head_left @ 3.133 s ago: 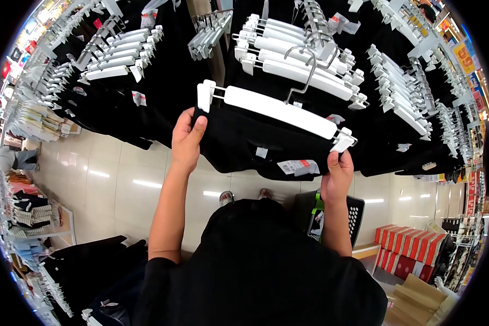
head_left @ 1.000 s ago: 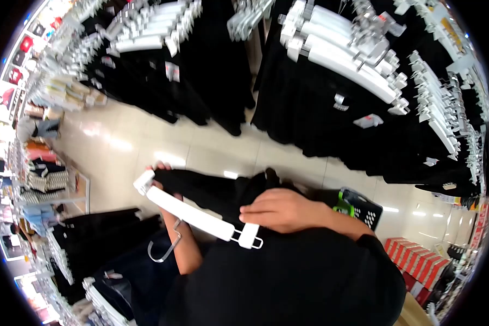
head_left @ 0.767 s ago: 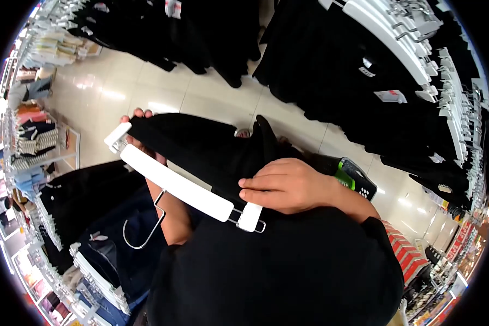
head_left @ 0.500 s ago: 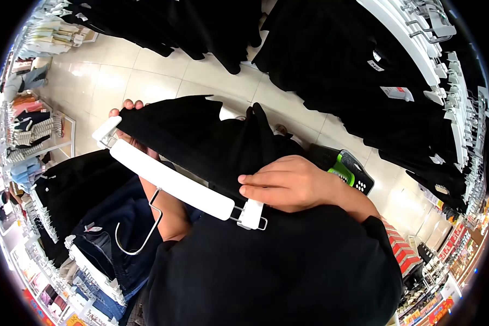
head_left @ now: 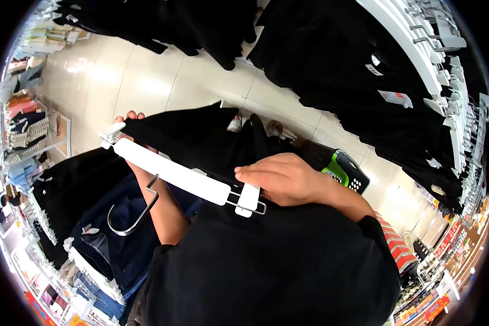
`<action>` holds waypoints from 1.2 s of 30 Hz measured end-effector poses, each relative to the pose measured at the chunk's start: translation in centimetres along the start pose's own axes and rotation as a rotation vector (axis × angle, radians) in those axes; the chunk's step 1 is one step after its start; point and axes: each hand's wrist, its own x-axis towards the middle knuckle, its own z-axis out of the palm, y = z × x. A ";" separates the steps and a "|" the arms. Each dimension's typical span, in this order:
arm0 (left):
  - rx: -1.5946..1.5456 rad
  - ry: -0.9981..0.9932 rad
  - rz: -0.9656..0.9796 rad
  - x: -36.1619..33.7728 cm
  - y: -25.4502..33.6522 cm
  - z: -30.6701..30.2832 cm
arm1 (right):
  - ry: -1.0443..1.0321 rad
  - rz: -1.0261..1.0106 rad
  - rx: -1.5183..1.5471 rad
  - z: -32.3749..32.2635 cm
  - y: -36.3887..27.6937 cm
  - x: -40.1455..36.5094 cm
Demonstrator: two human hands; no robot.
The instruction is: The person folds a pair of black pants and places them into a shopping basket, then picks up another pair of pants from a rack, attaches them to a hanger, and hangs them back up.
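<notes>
A white clip hanger (head_left: 174,173) lies slantwise across my view, its metal hook (head_left: 126,224) pointing back toward my body. Along its far side hangs a black garment (head_left: 193,130), which looks like trousers or a skirt. Fingertips of my left hand (head_left: 131,116) curl over the garment's upper left corner, beside the hanger's left clip (head_left: 112,134); the rest of that hand is mostly behind the hanger and cloth. My right hand (head_left: 290,178) is closed at the other end, thumb and fingers pinching the cloth by the right clip (head_left: 248,200).
Black clothes (head_left: 353,70) hang on a rack along the right, with white hangers (head_left: 402,41). More dark clothes and jeans (head_left: 95,288) hang at the lower left. A black and green basket (head_left: 339,168) stands on the tiled floor (head_left: 201,76) beyond my right forearm.
The hanger has shifted slightly and turned, its right end now a little higher and its hook swung left. Both hands keep their grip at its two ends.
</notes>
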 end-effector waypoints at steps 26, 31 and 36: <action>0.393 -0.117 -0.396 7.5 -5.1 8.7 | 0.917 0.679 0.390 -3.9 0.9 -4.9; 0.503 -0.177 -0.406 7.5 -5.5 9.3 | 0.950 0.696 0.375 -5.4 1.2 -5.2; 0.527 -0.147 -0.435 6.8 -5.3 8.8 | 0.988 0.667 0.312 -6.0 1.7 -4.2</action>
